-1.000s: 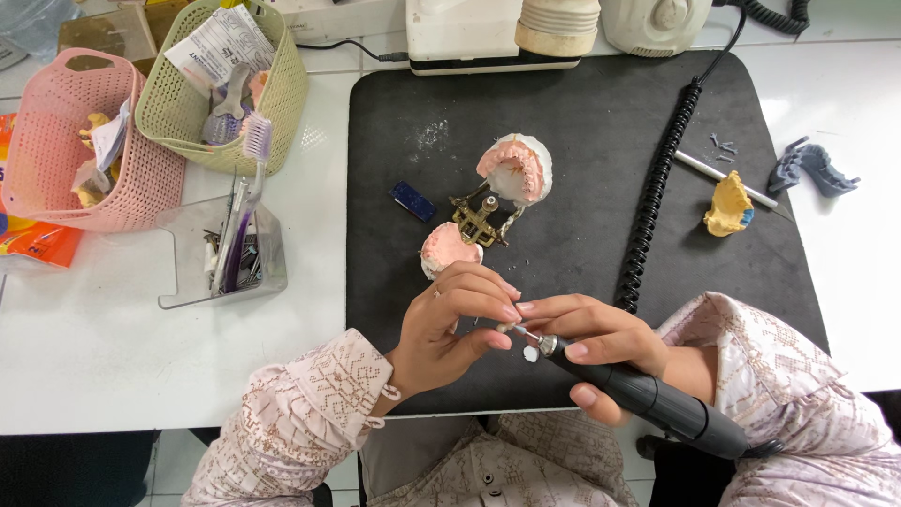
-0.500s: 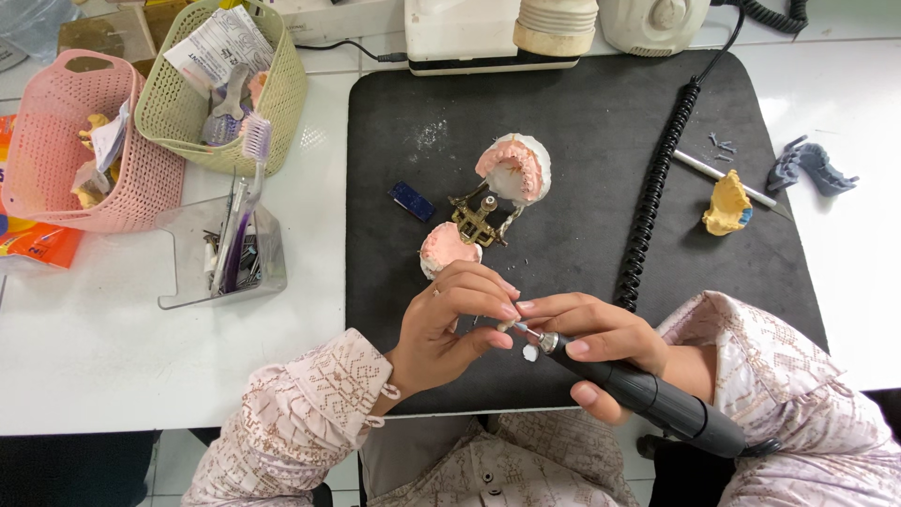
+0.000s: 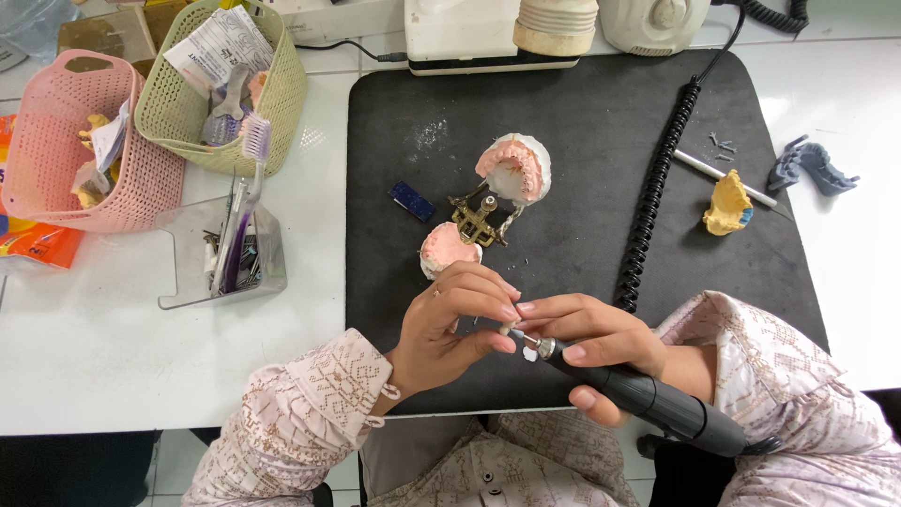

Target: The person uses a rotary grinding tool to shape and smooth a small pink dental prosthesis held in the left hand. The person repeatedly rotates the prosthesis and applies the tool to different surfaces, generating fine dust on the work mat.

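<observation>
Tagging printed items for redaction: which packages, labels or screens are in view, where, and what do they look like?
Paper packet: in the green basket, top left; flat, white with grey print.
Orange pack: left edge, under the pink basket; orange with yellow and red.
Paper slip: in the pink basket; small, white.
No screens or signs.

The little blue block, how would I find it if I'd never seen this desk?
Find the black mat on the white table. Left of the brass hinge holding two pink tooth models, the blue block lies alone. It is the mat's only dark blue, flat, rectangular thing.
</observation>
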